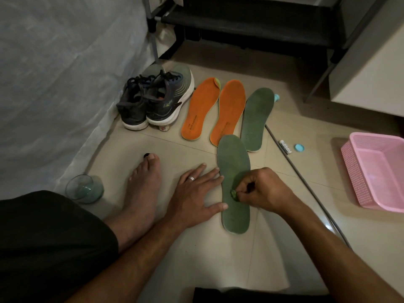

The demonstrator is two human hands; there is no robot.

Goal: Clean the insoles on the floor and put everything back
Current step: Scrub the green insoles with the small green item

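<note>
The left hand (pixel 197 191) lies flat, palm down, fingers straight and spread. The right hand (pixel 262 189) has curled fingers pinching at their tips. Both forearms reach forward, bare.

A person crouches over a green insole (pixel 234 171) lying on the tiled floor (pixel 175 248). The left hand (pixel 194 193) lies flat, fingertips touching the insole's left edge. The right hand (pixel 260 189) pinches a small green wad (pixel 233 193) against the insole's middle. Beyond lie a second green insole (pixel 256 119), two orange insoles (pixel 202 108), and a pair of dark shoes (pixel 153 99). A glass (pixel 84 189) stands by a bare foot (pixel 142 186); a pink basket (pixel 376 171) sits at right, near a white tube (pixel 284 146) and a blue cap (pixel 299 148)
</note>
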